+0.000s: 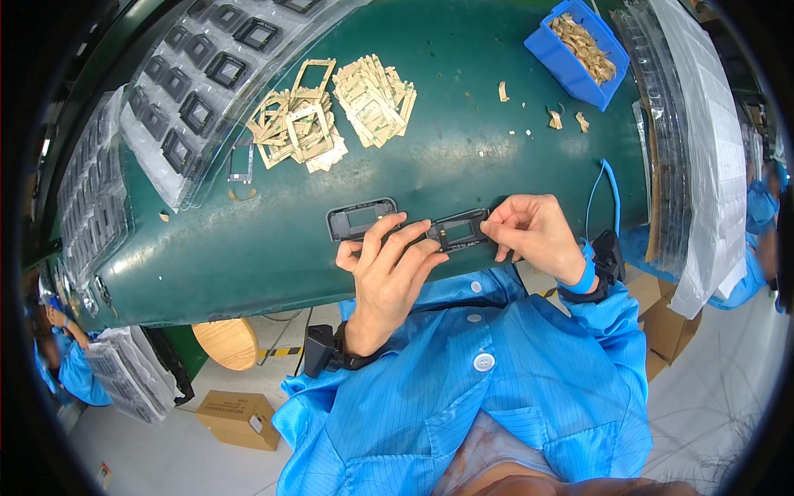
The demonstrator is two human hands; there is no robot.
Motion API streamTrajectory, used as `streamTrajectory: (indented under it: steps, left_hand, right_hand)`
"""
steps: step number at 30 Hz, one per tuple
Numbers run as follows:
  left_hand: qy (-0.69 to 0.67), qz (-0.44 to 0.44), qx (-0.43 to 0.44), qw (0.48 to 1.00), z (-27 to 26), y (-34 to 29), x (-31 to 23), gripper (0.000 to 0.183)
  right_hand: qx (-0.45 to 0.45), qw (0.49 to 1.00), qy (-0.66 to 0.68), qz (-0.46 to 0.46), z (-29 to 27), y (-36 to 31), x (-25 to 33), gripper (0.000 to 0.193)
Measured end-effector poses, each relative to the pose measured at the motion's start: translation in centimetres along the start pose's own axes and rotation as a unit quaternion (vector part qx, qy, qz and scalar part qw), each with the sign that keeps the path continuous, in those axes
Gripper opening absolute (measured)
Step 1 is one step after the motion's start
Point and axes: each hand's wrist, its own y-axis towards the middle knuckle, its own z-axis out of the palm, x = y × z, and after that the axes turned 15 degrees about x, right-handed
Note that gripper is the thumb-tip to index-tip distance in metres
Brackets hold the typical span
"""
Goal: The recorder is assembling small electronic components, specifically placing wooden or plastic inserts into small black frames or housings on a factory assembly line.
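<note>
One blue striped cloth jacket point(529, 364) fills lower centre. Mid-frame, one black rectangular plastic housing point(447, 236) sits between your half-open left hand point(387, 271), holding its left end, and right hand point(539, 236), pinched on its right edge; one grey rounded shell point(361, 217) lies leftward.

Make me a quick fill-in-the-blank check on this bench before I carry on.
1. The scrap bin is ____ in colour.
2. The tan paper frames lie in ____ piles.
3. The grey-rimmed housing sits to the ____ of the dark part.
4. The right hand touches the dark part's ____ end.

Missing words: blue; two; left; right.
</note>
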Motion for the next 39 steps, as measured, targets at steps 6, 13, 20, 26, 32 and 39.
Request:
streamTrajectory:
  steps: [6, 13, 20, 26, 32, 39]
  left_hand:
    - [0.016, 0.002, 0.009, 1.0, -0.13, 0.0, -0.07, 0.026]
    - [0.066, 0.008, 0.032, 0.997, -0.09, -0.09, -0.24, 0.035]
    - [0.061, 0.016, 0.047, 0.997, -0.17, -0.08, -0.25, 0.031]
    - [0.061, 0.017, 0.05, 0.997, -0.22, -0.03, -0.25, 0.029]
    - [0.061, 0.014, 0.058, 0.996, -0.23, -0.14, -0.21, 0.029]
    - [0.119, 0.026, 0.058, 0.991, -0.5, -0.07, -0.29, 0.031]
  right_hand:
    - [0.0, 1.0, 0.007, -0.001, 0.0, 0.02, -0.04, 0.012]
    - [0.001, 1.0, 0.002, -0.005, 0.03, 0.01, 0.08, 0.012]
    - [0.002, 1.0, 0.002, 0.0, -0.03, 0.03, -0.09, 0.013]
    - [0.003, 1.0, -0.001, 0.001, 0.05, -0.01, -0.07, 0.013]
    - [-0.006, 1.0, -0.008, -0.006, 0.28, -0.04, -0.07, 0.013]
    - [-0.028, 0.999, -0.014, -0.021, 0.44, -0.01, -0.12, 0.012]
